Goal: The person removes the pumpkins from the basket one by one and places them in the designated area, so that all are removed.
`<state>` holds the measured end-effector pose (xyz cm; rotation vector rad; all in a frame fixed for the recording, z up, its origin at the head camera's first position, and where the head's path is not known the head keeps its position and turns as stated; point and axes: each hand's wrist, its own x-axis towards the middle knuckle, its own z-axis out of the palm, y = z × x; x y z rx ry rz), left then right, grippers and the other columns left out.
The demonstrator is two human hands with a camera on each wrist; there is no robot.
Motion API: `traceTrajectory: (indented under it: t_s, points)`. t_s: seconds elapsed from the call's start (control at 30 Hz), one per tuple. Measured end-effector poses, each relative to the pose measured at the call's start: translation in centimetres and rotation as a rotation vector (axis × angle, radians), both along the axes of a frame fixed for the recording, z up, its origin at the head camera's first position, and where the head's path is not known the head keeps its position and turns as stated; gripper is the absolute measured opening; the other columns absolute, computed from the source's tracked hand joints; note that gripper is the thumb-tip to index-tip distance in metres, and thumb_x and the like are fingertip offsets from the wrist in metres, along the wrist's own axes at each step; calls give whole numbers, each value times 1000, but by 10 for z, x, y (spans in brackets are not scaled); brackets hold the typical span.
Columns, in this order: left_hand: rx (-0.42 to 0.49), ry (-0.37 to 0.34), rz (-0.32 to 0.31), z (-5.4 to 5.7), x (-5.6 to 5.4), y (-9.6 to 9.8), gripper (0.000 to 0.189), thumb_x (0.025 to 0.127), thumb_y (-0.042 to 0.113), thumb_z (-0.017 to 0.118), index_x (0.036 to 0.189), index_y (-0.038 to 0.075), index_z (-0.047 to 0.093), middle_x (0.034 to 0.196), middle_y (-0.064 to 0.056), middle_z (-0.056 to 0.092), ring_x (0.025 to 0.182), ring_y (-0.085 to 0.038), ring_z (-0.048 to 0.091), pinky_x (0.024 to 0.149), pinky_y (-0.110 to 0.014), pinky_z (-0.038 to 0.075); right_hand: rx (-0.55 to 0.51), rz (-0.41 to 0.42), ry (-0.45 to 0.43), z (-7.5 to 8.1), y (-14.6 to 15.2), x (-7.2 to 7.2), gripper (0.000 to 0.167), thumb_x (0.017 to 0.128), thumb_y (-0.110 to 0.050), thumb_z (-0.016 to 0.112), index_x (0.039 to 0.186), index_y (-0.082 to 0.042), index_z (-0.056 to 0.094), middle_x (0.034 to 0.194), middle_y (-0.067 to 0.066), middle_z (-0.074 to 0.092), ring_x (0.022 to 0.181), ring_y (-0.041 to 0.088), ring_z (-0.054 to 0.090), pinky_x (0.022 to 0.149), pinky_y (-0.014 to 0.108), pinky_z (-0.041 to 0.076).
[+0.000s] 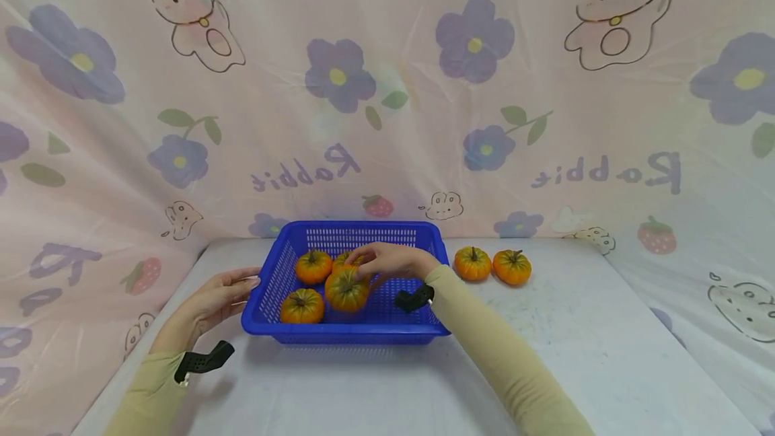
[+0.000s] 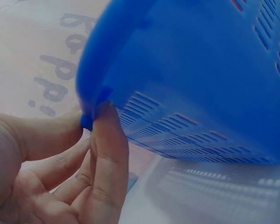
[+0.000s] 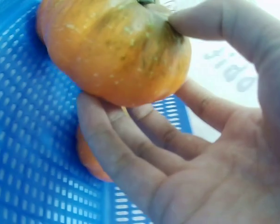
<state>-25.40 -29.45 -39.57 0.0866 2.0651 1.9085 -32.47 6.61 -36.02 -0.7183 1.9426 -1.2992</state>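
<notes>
A blue plastic basket (image 1: 357, 330) with slotted walls stands on the table in the head view. My left hand (image 1: 214, 300) pinches its left rim between thumb and fingers, as the left wrist view shows at the basket rim (image 2: 95, 70). Over the inside of the basket, my right hand (image 1: 390, 260) holds a small orange pumpkin (image 1: 345, 295), thumb near the stem and fingers under its side in the right wrist view. Two more pumpkins lie at the basket's left, one at the back (image 1: 313, 268) and one in front (image 1: 303, 308). Another pumpkin (image 1: 342, 260) is partly hidden behind the held one.
To the right of the basket, two pumpkins, one nearer (image 1: 472, 264) and one farther out (image 1: 512, 268), sit side by side on the white table (image 1: 581, 355). A printed curtain (image 1: 399, 133) hangs behind the table and along its sides.
</notes>
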Motion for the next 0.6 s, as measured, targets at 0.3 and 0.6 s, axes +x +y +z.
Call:
traceTrajectory:
  t_s: [0.3, 0.6]
  points:
    - [2, 9, 5, -1, 1, 0, 62, 99, 20, 53, 147, -7, 23, 108, -2, 66, 95, -18, 65, 85, -31, 53, -91, -100, -3, 15, 28, -1, 37, 92, -11, 58, 127, -3, 53, 118, 15, 56, 94, 25, 58, 86, 48, 51]
    - [49, 1, 2, -5, 2, 0, 63, 99, 20, 53, 148, -6, 21, 108, -2, 66, 95, -18, 64, 85, -32, 53, -166, -197, -21, 23, 62, 6, 37, 95, -12, 56, 131, -1, 50, 119, 18, 55, 97, 28, 60, 85, 46, 52]
